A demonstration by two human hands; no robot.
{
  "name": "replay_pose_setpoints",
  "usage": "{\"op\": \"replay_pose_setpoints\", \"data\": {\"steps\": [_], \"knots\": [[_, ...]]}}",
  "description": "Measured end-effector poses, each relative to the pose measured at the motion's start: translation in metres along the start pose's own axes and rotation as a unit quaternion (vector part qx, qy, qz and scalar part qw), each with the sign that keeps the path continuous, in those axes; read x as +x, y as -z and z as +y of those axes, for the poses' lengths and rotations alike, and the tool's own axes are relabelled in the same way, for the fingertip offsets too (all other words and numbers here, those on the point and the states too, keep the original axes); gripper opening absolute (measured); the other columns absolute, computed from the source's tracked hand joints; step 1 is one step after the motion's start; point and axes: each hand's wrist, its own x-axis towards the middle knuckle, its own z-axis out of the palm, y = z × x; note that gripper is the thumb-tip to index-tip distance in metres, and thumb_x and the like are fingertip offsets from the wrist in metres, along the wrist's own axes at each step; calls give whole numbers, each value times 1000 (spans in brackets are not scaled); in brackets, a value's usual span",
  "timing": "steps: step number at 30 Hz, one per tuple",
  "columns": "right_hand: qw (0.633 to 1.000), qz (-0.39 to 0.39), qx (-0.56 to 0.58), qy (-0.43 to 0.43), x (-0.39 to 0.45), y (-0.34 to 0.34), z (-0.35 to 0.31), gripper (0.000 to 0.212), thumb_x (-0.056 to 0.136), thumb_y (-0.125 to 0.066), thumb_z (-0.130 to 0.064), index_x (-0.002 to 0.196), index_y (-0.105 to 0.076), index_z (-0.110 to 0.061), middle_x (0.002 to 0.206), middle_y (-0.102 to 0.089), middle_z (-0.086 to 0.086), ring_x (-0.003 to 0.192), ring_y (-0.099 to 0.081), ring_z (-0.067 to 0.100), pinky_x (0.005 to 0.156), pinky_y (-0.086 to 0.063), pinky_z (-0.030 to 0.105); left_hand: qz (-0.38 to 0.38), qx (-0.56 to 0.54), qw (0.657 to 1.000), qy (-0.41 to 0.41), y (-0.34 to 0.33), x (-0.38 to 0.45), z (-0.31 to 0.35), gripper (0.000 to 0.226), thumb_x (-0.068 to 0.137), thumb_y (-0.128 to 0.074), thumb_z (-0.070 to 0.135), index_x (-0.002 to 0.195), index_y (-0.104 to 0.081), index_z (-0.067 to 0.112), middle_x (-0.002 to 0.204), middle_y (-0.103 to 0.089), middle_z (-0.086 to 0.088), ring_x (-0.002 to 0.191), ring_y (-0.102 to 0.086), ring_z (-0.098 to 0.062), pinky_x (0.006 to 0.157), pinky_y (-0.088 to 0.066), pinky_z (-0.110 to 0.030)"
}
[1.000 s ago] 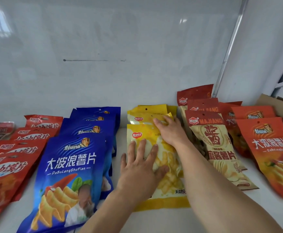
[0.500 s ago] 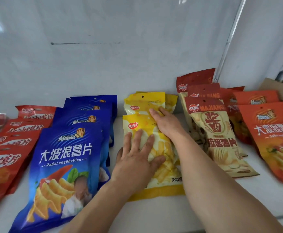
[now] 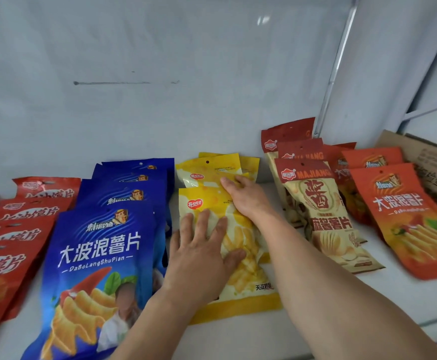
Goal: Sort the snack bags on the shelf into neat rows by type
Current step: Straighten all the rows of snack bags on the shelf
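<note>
1. The left hand [image 3: 199, 258] lies flat, fingers spread, pressing the front yellow bag [image 3: 238, 258] onto the white shelf [image 3: 303, 331].
2. The right hand [image 3: 246, 196] rests palm-down further back, fingers extended onto the rear yellow bag [image 3: 207, 170]; it seems to press rather than grip.
3. The front yellow bag's long axis runs front to back, top edge toward the wall.
4. It sits between the blue bags [image 3: 97, 255] and the beige bags [image 3: 326, 219].
</note>
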Motion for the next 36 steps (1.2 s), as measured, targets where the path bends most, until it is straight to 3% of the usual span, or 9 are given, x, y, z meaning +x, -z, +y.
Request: {"op": "replay_pose_setpoints", "data": {"steps": [8, 13, 19, 22, 25, 28, 30, 33, 36], "knots": [[998, 32, -28, 44, -13, 25, -12, 67, 97, -47, -60, 151, -40, -22, 158, -36, 7, 141, -41, 27, 111, -34, 38, 28, -13, 999, 14, 9, 4, 10, 77, 95, -26, 72, 159, -3, 36, 168, 9, 5, 154, 18, -26, 123, 6, -49], [990, 47, 46, 127, -36, 65, -22, 47, 100, -52, -47, 138, -56, -20, 144, -54, -3, 133, -50, 14, 107, -39, 31, 75, -29, 997, 4, 12, 11, 37, 72, 99, -32, 63, 159, -10, 31, 169, 3, 3, 154, 14, -26, 124, -1, -42], [972, 137, 99, 162, -53, 138, 19, 34, 101, -51, -45, 124, -64, -24, 124, -66, -10, 109, -59, 2, 87, -40, 17, 102, -250, 963, 3, 9, 34, 107, 73, 100, -50, 45, 160, -15, 22, 167, -7, 4, 154, -3, -16, 123, -12, -32], [973, 188, 46, 128, -42, 158, 64, 46, 100, -49, -48, 136, -56, -22, 137, -58, -4, 121, -55, 8, 99, -42, 24, 70, -405, 910, 49, 5, 53, 150, 69, 97, -58, 43, 153, -28, 18, 148, -31, 11, 145, -27, -13, 108, -23, -22], [987, 145, 10, 64, -31, 158, 101, 67, 90, -46, -68, 143, -46, -27, 142, -53, -1, 132, -50, 21, 108, -44, 45, 65, -478, 868, 121, -21, 83, 176, 81, 76, -60, 76, 137, -39, 28, 137, -47, 13, 132, -47, -15, 111, -38, -37], [993, 107, 38, 32, -23, 153, 119, 77, 79, -43, -79, 138, -45, -29, 133, -58, -1, 121, -57, 25, 100, -49, 49, 72, -500, 848, 160, -65, 118, 176, 106, 53, -52, 99, 137, -43, 36, 134, -59, 3, 125, -58, -22, 100, -51, -49], [995, 80, 50, 13, -20, 153, 121, 67, 91, -45, -67, 141, -42, -23, 135, -57, 3, 122, -57, 29, 100, -46, 39, 59, -498, 850, 164, -46, 104, 187, 78, 73, -55, 84, 132, -50, 33, 121, -65, 5, 107, -65, -13, 84, -57, -33], [997, 72, 35, -12, -15, 154, 126, 58, 100, -41, -57, 139, -43, -14, 130, -60, 8, 117, -59, 30, 86, -41, 34, 96, -476, 858, 166, -40, 99, 188, 33, 96, -55, 55, 119, -55, 32, 99, -69, 13, 80, -63, 3, 57, -46, -13], [996, 77, 30, -16, -11, 152, 125, 59, 98, -38, -61, 130, -47, -12, 120, -63, 8, 109, -62, 30, 78, -41, 33, 130, -469, 859, 158, -42, 100, 188, 53, 85, -56, 69, 124, -57, 33, 110, -69, 9, 95, -68, -9, 76, -59, -30]]}}
